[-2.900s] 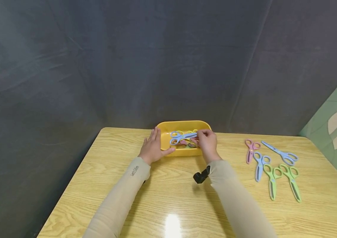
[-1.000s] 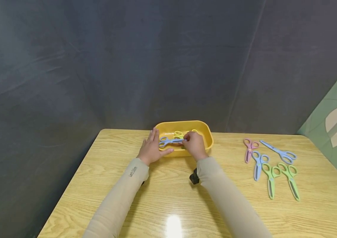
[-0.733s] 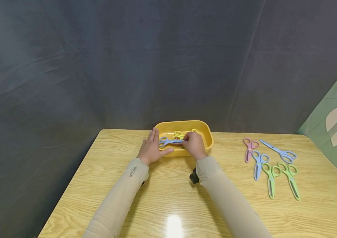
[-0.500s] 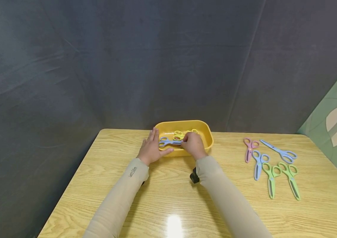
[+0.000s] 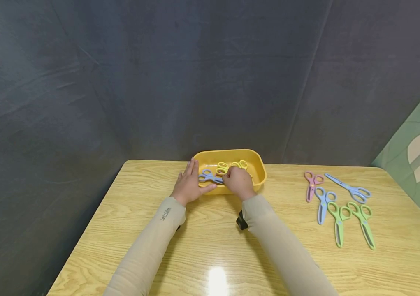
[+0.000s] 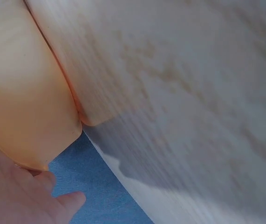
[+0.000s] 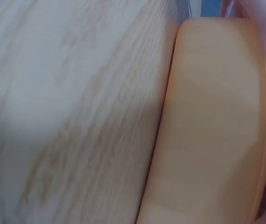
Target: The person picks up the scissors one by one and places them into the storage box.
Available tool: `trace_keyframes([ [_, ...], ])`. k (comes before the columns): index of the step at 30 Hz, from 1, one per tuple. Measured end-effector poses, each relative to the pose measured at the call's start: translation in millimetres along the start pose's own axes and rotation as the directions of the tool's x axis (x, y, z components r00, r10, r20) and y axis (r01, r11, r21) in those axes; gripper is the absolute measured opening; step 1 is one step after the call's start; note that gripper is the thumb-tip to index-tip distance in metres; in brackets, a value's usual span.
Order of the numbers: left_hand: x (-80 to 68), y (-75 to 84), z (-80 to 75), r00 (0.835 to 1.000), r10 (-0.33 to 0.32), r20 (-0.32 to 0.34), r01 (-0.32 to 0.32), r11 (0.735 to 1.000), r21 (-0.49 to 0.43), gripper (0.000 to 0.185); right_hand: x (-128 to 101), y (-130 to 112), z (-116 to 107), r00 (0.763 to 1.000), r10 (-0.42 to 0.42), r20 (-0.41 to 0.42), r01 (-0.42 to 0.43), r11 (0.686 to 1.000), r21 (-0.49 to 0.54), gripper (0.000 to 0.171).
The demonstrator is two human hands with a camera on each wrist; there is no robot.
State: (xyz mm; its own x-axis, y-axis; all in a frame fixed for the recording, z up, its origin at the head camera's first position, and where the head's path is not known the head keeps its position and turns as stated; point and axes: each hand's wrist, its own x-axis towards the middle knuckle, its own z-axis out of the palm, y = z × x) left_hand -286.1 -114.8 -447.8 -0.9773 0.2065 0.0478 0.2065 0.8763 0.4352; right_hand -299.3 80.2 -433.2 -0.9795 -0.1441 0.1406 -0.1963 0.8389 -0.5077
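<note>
Blue scissors (image 5: 210, 177) lie low inside the yellow bin (image 5: 228, 154), handles toward its left end. The fingertips of my right hand (image 5: 240, 181) pinch them at the blade end, which the hand partly covers. Yellow scissors (image 5: 222, 167) sit behind them, and another yellow handle (image 5: 243, 164) shows farther right. My left hand (image 5: 188, 184) rests on the bin's left end with straight fingers, its thumb along the front rim. In the left wrist view, fingers (image 6: 70, 201) reach past the bin's corner. The right wrist view shows mainly the bin's outer wall (image 7: 207, 121).
On the wooden table (image 5: 195, 246), to the right, lie pink scissors (image 5: 311, 187), short blue scissors (image 5: 322, 205), long blue scissors (image 5: 348, 188) and two green pairs, one of them green scissors (image 5: 338, 228). A dark curtain (image 5: 210, 82) hangs right behind the bin.
My right hand has carried the blue scissors leftward and lowered them deeper into the bin; their blades now tilt toward the front. The left hand stays on the bin.
</note>
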Motion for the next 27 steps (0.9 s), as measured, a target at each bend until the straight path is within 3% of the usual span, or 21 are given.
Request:
trace_keyframes([
  [10, 0.7, 0.0, -1.2, 1.0, -0.014, 0.017, 0.015, 1.0, -0.007, 0.118, 2.3, -1.4, 2.3, 1.0, 0.02, 0.022, -0.019, 0.999, -0.033, 0.047],
  [27, -0.6, 1.6, -1.4, 1.0, -0.003, -0.001, 0.003, 1.0, -0.015, 0.117, -0.3, -5.4, 2.6, 1.0, 0.018, -0.022, -0.019, 0.999, -0.034, 0.04],
])
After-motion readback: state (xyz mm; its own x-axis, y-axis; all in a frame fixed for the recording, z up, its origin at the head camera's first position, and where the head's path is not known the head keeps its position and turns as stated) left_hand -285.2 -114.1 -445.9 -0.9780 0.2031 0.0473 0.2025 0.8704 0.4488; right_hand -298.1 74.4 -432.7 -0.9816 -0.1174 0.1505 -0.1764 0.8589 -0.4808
